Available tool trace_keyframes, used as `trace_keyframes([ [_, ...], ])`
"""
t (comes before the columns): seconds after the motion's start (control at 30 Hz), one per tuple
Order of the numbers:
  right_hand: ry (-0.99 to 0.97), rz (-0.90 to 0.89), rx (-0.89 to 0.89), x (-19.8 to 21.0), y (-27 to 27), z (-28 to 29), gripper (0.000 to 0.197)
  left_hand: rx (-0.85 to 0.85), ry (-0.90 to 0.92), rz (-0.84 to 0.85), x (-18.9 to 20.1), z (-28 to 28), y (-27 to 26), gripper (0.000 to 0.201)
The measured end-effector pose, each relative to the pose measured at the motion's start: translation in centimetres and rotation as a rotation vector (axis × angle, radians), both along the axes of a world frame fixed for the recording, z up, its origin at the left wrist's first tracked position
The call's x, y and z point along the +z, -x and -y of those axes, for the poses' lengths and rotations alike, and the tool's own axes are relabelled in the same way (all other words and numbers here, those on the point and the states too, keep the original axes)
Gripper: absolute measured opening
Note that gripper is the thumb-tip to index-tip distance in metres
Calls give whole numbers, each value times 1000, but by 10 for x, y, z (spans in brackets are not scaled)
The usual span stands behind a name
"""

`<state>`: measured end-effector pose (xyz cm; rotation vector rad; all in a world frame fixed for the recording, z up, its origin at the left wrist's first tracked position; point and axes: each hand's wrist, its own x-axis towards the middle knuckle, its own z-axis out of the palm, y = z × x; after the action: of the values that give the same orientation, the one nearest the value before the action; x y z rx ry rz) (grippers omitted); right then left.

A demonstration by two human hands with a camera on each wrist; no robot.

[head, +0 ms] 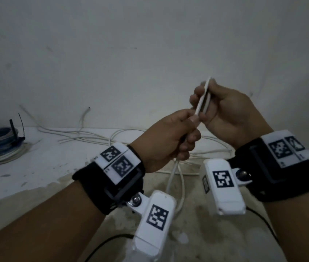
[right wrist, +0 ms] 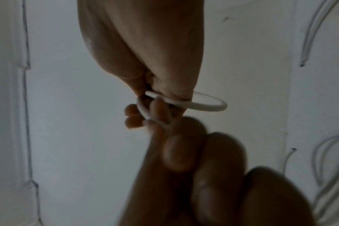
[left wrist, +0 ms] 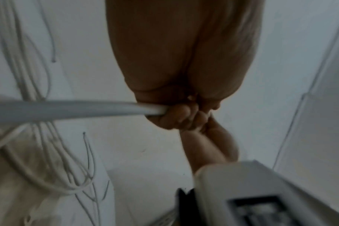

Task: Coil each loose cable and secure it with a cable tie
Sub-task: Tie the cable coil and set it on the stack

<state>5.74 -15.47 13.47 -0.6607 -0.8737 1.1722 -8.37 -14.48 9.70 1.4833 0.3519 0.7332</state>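
White cable (head: 202, 99) was gripped by both the left hand (head: 168, 137) and the right hand (head: 227, 112) at centre frame; its stiff first loop could have sprung open if either grip had slackened.

white cable (head: 202, 103) | thin, folded into narrow loop | raised above floor, two strands hanging down

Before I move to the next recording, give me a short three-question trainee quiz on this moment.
1. True or false: both hands hold the same white cable.
2. Which hand holds the folded loop at the top? A) left hand B) right hand
3. Fill in: the bundle at far left, already coiled, has a black ____ around it.

Key: 1 true; 2 B; 3 tie.
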Motion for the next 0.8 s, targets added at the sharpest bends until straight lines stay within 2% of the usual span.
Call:
trace_keyframes([
  [0.1, -62, 14, 20, 22, 1, 6, 32, 195, -303, -104, 2, -3, -10, 14],
  [0.2, -113, 69, -4, 37, -1, 16, 35, 323, -540, -110, 2, -10, -14, 16],
  [0.3, -130, 49, -49, 43, -7, 26, 35, 367, -647, -107, 2, -16, -16, 19],
  [0.37, -160, 5, -88, 50, -16, 36, 34, 354, -711, -203, -5, -22, -16, 21],
  [0.5, -216, -37, -154, 66, -44, 61, 31, 306, -689, -408, -23, -45, -1, 26],
  [0.6, -223, -28, -126, 65, -52, 74, 31, 454, -853, -499, -26, -75, 13, 26],
  [0.67, -199, 14, -82, 54, -47, 76, 29, 624, -1030, -698, -25, -92, 18, 36],
  [0.73, -162, 46, -40, 37, -38, 75, 27, 713, -996, -980, -18, -97, 19, 38],
  [0.8, -123, 43, -21, 18, -30, 72, 26, 654, -770, -1118, -10, -91, 17, 35],
])
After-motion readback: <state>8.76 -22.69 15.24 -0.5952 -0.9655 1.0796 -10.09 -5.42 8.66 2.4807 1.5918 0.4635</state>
